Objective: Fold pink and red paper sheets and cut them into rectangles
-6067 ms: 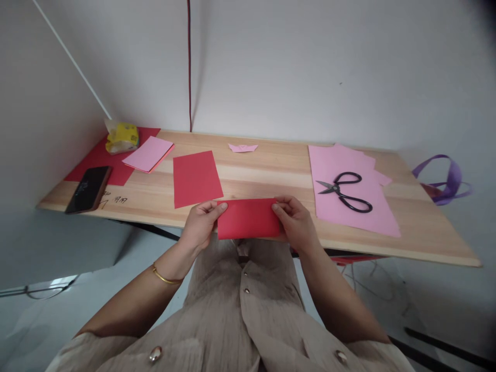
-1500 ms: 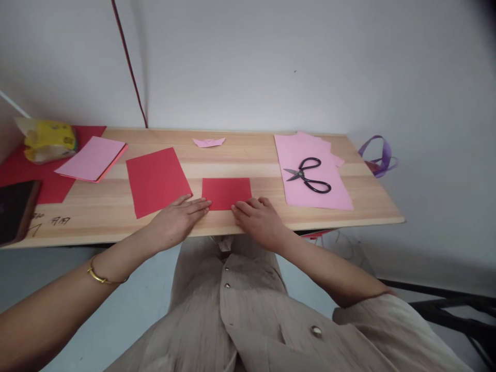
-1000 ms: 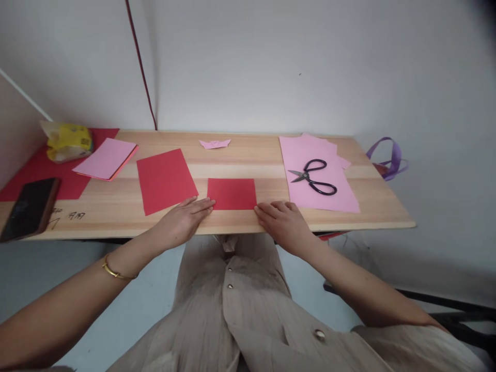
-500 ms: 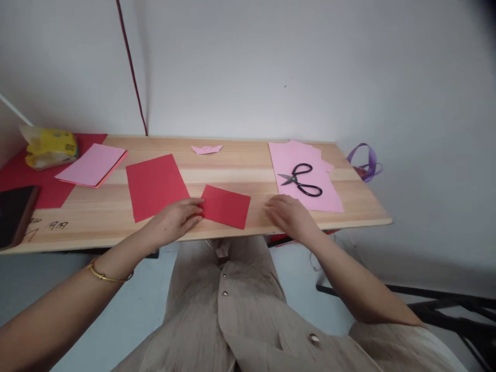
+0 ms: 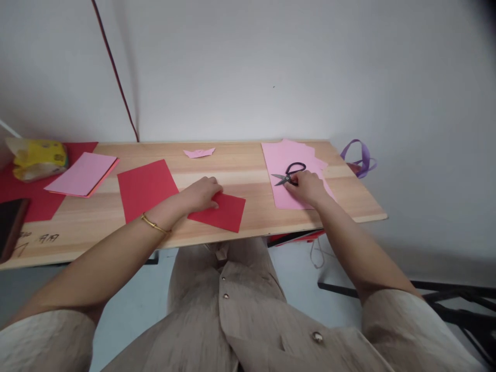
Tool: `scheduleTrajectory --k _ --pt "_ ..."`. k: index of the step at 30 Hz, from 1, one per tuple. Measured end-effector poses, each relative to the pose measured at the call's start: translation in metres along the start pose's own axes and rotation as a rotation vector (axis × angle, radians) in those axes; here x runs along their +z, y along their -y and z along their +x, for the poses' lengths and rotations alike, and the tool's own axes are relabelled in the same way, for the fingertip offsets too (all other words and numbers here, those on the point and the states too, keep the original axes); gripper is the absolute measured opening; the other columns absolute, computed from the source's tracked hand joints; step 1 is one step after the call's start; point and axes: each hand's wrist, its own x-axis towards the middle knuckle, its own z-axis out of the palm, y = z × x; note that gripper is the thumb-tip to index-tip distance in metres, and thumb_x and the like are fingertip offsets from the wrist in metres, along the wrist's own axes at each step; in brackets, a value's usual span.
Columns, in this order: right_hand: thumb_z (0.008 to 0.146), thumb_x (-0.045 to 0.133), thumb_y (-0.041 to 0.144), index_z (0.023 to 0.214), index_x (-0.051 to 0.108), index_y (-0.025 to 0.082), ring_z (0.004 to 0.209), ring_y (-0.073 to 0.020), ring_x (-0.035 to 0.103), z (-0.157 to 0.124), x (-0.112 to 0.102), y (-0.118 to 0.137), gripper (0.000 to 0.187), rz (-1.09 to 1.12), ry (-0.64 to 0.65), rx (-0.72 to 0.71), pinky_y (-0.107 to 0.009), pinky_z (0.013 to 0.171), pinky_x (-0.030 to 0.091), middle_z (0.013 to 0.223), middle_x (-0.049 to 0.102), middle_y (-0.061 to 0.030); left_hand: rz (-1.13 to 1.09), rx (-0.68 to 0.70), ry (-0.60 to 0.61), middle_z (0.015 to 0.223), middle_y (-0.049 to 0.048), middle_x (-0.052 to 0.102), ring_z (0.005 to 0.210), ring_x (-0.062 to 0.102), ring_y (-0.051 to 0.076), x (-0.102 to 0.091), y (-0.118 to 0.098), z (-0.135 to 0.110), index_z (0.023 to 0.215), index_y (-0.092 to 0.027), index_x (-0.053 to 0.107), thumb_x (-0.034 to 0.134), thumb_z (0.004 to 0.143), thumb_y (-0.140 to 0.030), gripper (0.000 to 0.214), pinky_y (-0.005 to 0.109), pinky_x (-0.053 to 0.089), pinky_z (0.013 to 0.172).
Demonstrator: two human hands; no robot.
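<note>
My left hand lies over the left part of the smaller red paper, its fingers bent and its thumb on the sheet. That sheet is flat near the table's front edge. With my right hand I grip the near handle loop of the black-handled scissors, and the hand hides most of that loop. The scissor blades are parted and point left over pink paper sheets. A larger red sheet lies beside my left forearm, which covers its lower corner.
At the back of the wooden table is a small folded pink paper boat. On the left are a pink-topped paper stack, a yellow plastic package and a dark flat object. A purple strap shows beyond the right end.
My right hand has moved right and taken hold of the scissors' near handle. My left hand has shifted further over the smaller red paper. The view has turned slightly.
</note>
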Motion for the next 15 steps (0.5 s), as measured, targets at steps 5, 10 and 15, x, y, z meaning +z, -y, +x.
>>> scheduleTrajectory --k 5,10,15 --pt "0.082 0.058 0.044 0.099 0.067 0.022 0.095 -0.0278 0.059 0.012 -0.001 -0.002 0.029 0.028 0.093 0.076 -0.037 0.077 0.044 0.106 0.067 -0.0103 -0.016 -0.026 0.069 0.104 0.0097 0.059 0.099 0.054 0.025 -0.009 0.003 0.009 0.091 -0.017 0.061 0.073 0.071 -0.030 0.027 0.032 0.042 0.081" --pt "0.082 0.057 0.034 0.085 0.066 0.021 0.086 -0.0243 0.061 0.018 -0.007 -0.003 0.016 0.013 0.170 0.023 -0.033 0.072 0.043 0.093 0.070 -0.0089 -0.050 -0.067 0.086 0.095 0.0069 0.060 0.087 0.056 0.022 -0.012 0.002 0.012 0.091 -0.018 0.056 0.073 0.068 -0.032 0.032 0.029 0.039 0.069" --pt "0.080 0.058 0.030 0.071 0.061 0.019 0.074 -0.0214 0.059 0.019 -0.004 -0.009 0.015 0.062 0.094 -0.068 -0.031 0.065 0.039 0.079 0.068 -0.0091 -0.098 -0.035 0.100 0.082 0.0028 0.059 0.073 0.053 0.018 -0.009 0.004 0.013 0.080 -0.020 0.053 0.069 0.066 -0.030 0.024 0.027 0.034 0.060"
